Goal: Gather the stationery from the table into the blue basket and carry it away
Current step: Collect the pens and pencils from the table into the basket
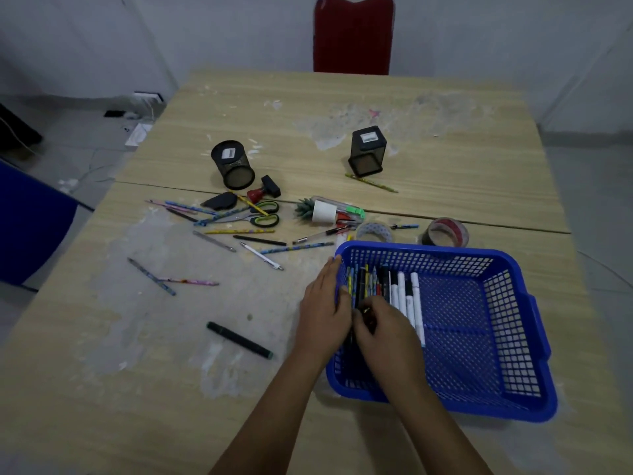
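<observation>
The blue basket sits at the table's near right, with a row of pens, pencils and white markers lined up along its left side. My left hand lies flat against the basket's left wall, fingers straight. My right hand is inside the basket, fingers closed on a dark pen among the row. Loose pencils and pens, green-handled scissors and a black marker lie on the table to the left.
Two black mesh pen holders lie tipped: a round one and a square one. A stamp, a small potted plant, two tape rolls sit behind the basket. A red chair stands beyond the table, a blue chair at left.
</observation>
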